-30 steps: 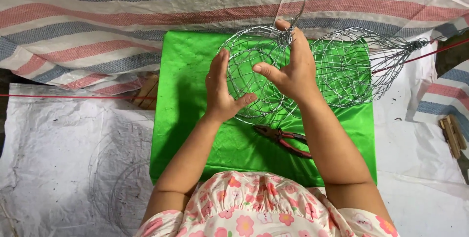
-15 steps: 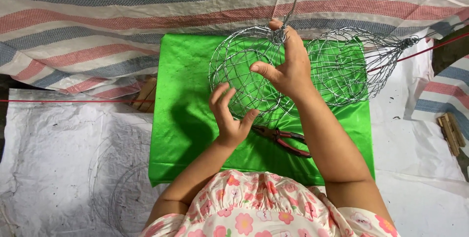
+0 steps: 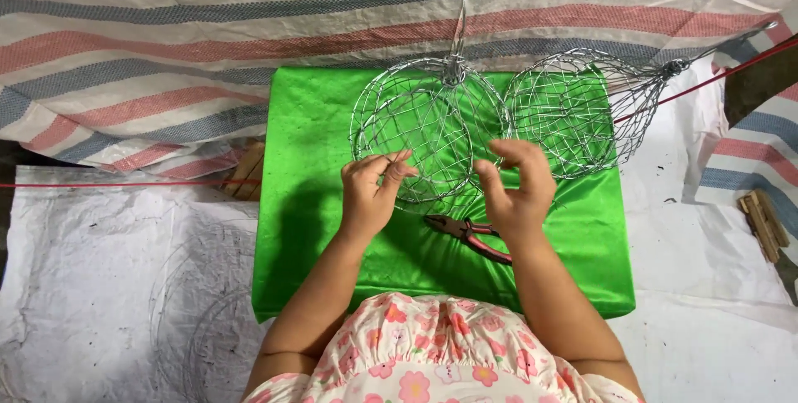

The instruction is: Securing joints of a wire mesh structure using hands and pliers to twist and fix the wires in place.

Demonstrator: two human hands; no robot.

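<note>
A round wire basket (image 3: 428, 125) is resting on the green cloth (image 3: 316, 170), its hook pointing away. A second one (image 3: 573, 108) is lying just right of it.

bare arms, pink floral top (image 3: 432, 353) (ruffled)
</note>
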